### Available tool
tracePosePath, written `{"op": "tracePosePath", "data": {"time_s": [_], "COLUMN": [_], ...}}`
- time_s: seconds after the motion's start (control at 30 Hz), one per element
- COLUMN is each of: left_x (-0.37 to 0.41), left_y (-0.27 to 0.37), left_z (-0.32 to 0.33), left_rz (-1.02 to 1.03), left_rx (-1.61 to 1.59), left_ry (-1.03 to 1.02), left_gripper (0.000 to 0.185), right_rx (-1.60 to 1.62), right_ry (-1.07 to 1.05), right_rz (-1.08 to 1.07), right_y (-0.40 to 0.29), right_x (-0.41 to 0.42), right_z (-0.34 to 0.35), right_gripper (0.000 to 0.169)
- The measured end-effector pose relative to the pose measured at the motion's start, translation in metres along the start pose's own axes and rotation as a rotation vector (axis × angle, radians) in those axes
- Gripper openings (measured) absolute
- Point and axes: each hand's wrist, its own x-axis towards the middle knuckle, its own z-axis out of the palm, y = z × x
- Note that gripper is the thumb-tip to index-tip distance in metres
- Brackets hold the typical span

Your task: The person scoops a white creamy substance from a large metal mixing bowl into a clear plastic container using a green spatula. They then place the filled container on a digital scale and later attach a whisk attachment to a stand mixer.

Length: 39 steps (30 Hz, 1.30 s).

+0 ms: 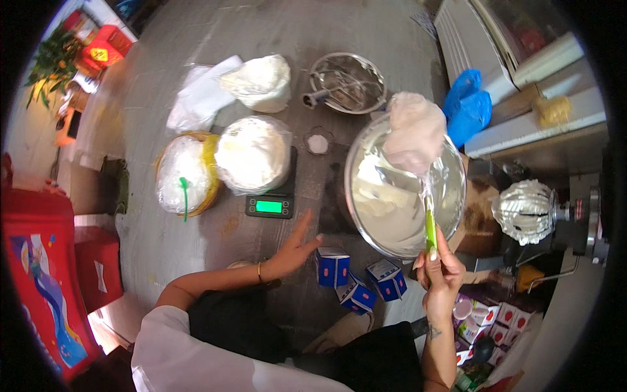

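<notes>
My right hand [438, 269] grips the green handle of a spatula [430, 230]. Its head is buried in a large lump of pale cream [415, 130], raised over the upper part of a steel mixing bowl [350, 196]. More cream [392, 215] coats the bowl's inside. My left hand [294, 252] is empty, fingers apart, between the kitchen scale and the blue cartons. On the scale [269, 207], whose display glows green, stands a plastic-lined container heaped with white cream [252, 154].
Blue cartons [333, 267] stand near the table's front edge. Beyond lie a steel bowl with a whisk-like tool [348, 83], a small dish of white matter [318, 144] and a filled plastic bag [262, 83]. A basket [213, 196] sits left; a cream-coated mixer whisk [524, 211] is at right.
</notes>
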Motion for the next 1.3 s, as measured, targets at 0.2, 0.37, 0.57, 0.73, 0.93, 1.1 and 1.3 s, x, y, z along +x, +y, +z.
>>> {"op": "tracePosePath", "data": {"time_s": [0.2, 0.37, 0.57, 0.73, 0.93, 1.1, 1.3], "left_x": [-0.009, -0.014, -0.014, -0.013, -0.015, -0.027, -0.038], "left_y": [-0.020, 0.008, -0.005, 0.004, 0.001, 0.011, 0.002], "left_z": [-0.044, -0.070, -0.076, -0.076, -0.080, -0.067, -0.039], "left_rz": [0.025, 0.271, 0.211, 0.261, 0.285, 0.090, -0.068], "left_rx": [-0.259, -0.304, -0.271, -0.278, -0.274, -0.316, 0.023], "left_ry": [0.551, 0.575, 0.478, 0.496, 0.521, 0.398, -0.024], "left_gripper": [0.092, 0.094, 0.091, 0.089, 0.089, 0.087, 0.079], "right_rx": [-0.476, -0.881, -1.046, -0.899, -0.458, -0.228, -0.226], "right_ry": [-0.053, -0.160, -0.288, -0.380, -0.415, -0.178, 0.106], "right_rz": [-0.671, -0.849, -0.688, -0.472, -0.044, -0.116, -0.089], "right_y": [-0.005, 0.018, 0.008, -0.059, -0.122, -0.115, -0.080], "right_x": [-0.001, 0.009, 0.008, 0.023, 0.031, 0.008, -0.004], "right_z": [0.083, 0.125, 0.142, 0.159, 0.142, 0.086, 0.001], "right_gripper": [0.034, 0.049, 0.048, 0.034, 0.030, 0.034, 0.035]}}
